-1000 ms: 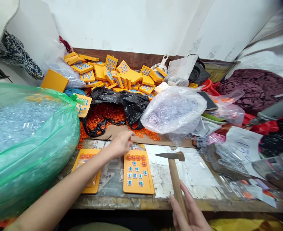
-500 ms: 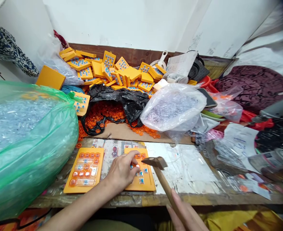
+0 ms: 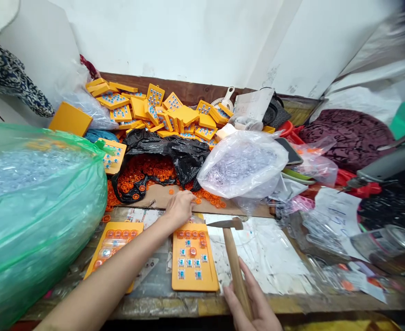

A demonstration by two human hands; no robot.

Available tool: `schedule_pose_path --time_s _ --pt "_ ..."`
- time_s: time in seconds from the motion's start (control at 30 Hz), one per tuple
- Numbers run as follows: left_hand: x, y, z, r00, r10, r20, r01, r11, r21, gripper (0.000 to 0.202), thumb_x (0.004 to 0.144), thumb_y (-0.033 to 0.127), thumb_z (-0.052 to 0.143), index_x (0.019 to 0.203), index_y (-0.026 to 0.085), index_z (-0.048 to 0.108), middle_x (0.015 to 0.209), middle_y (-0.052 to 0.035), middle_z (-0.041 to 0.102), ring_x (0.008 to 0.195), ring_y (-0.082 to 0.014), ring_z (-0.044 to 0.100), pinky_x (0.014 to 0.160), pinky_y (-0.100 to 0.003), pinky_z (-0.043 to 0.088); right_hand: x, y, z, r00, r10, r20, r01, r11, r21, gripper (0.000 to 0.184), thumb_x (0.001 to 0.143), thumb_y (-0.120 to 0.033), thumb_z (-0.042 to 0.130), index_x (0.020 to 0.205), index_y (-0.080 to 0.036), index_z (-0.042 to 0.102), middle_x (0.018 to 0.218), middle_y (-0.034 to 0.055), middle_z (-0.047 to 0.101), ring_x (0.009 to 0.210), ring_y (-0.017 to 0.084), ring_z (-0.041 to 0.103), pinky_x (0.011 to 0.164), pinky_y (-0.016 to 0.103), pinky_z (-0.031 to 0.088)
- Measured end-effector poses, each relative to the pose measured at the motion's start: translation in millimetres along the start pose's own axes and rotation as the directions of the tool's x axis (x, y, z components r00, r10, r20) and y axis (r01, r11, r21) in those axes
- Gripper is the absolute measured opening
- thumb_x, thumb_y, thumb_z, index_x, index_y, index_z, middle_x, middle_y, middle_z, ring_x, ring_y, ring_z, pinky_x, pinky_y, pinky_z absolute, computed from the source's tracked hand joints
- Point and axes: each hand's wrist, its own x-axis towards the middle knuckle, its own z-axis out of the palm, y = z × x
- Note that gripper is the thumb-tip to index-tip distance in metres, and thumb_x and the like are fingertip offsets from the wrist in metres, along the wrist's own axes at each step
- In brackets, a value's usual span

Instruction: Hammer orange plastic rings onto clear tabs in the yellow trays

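My left hand (image 3: 179, 209) reaches to the loose orange caps (image 3: 216, 201) in front of the black bag. Its fingers are bent together and partly hidden, so what they hold cannot be made out. My right hand (image 3: 253, 299) grips the wooden handle of a hammer (image 3: 236, 262), whose head hovers beside the upper right of a yellow-orange panel (image 3: 207, 278). Small blue-centred switches dot this panel. Orange caps line its top row, and a single cap (image 3: 193, 251) sits near its middle. A second panel (image 3: 110, 227), bearing orange and clear caps, lies partly under my left forearm.
A black bag (image 3: 161, 145) spills orange caps at the back. Beside it stands a clear bag (image 3: 242, 161) of transparent pieces. A large green bag (image 3: 50, 220) bulges at left. Yellow-orange panels (image 3: 185, 115) are heaped by the wall. At right sits a metal can (image 3: 388, 246).
My left hand has moved from the right panel up to the loose orange caps, leaving a cap on the panel's middle. The hammer stays in my right hand. The view has shifted slightly.
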Motion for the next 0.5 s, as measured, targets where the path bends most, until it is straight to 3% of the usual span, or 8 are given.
schedule_pose_path --time_s 0.07,0.13,0.27,0.33,0.4,0.5 --pt "21 -5 7.8 0.999 -0.012 0.044 0.011 1.000 0.015 0.017 0.076 0.006 0.060 0.084 0.016 0.072 0.097 -0.0096 0.072 0.098 -0.0239 0.064 0.091 -0.036 0.049 3 -4 6 0.999 -0.027 0.033 0.028 0.999 -0.037 0.065 0.079 -0.051 0.061 0.133 -0.016 0.055 0.080 0.0039 0.069 0.065 0.021 0.067 0.057 0.027 0.055" --pt "30 -8 13.3 0.996 -0.037 0.085 0.036 0.999 0.014 0.014 0.076 0.009 0.062 0.083 0.016 0.072 0.090 -0.0085 0.072 0.089 -0.0226 0.066 0.084 -0.034 0.051 5 -7 11 0.995 -0.064 0.080 0.072 0.992 -0.106 0.071 0.075 -0.042 0.064 0.140 -0.020 0.047 0.085 0.0032 0.069 0.058 0.019 0.063 0.050 0.027 0.051" --pt "27 -15 12.6 0.985 -0.087 0.151 0.090 0.996 -0.015 0.016 0.075 0.015 0.064 0.089 0.016 0.071 0.074 -0.0027 0.071 0.068 -0.0167 0.065 0.064 -0.025 0.052 12 -9 16 0.982 -0.105 0.158 0.139 0.965 -0.221 0.076 0.075 -0.031 0.059 0.146 -0.030 0.035 0.124 0.0059 0.063 0.079 0.023 0.068 0.061 0.032 0.052" --pt "23 -18 10.1 0.983 -0.105 0.149 0.109 0.994 -0.018 0.016 0.076 0.016 0.064 0.090 0.016 0.071 0.075 -0.0025 0.071 0.069 -0.0165 0.065 0.066 -0.025 0.051 16 -10 16 0.980 -0.094 0.174 0.132 0.967 -0.216 0.078 0.074 -0.030 0.060 0.147 -0.031 0.034 0.129 0.0057 0.061 0.090 0.025 0.067 0.070 0.036 0.053" --pt "22 -21 9.1 0.985 -0.121 0.121 0.123 0.992 -0.007 0.013 0.077 0.016 0.063 0.085 0.014 0.072 0.086 -0.0065 0.071 0.079 -0.0191 0.066 0.075 -0.029 0.051 19 -12 16 0.984 -0.057 0.170 0.086 0.982 -0.168 0.081 0.071 -0.030 0.065 0.146 -0.030 0.036 0.121 0.0055 0.064 0.090 0.025 0.067 0.072 0.036 0.053" --pt "24 -21 8.8 0.988 -0.124 0.095 0.125 0.992 -0.002 0.013 0.078 0.014 0.060 0.082 0.011 0.072 0.100 -0.0123 0.068 0.093 -0.0242 0.064 0.086 -0.034 0.049 22 -16 13 0.989 0.020 0.148 -0.011 0.998 -0.063 0.083 0.068 -0.035 0.071 0.145 -0.024 0.040 0.090 0.0009 0.069 0.068 0.020 0.066 0.061 0.029 0.053"
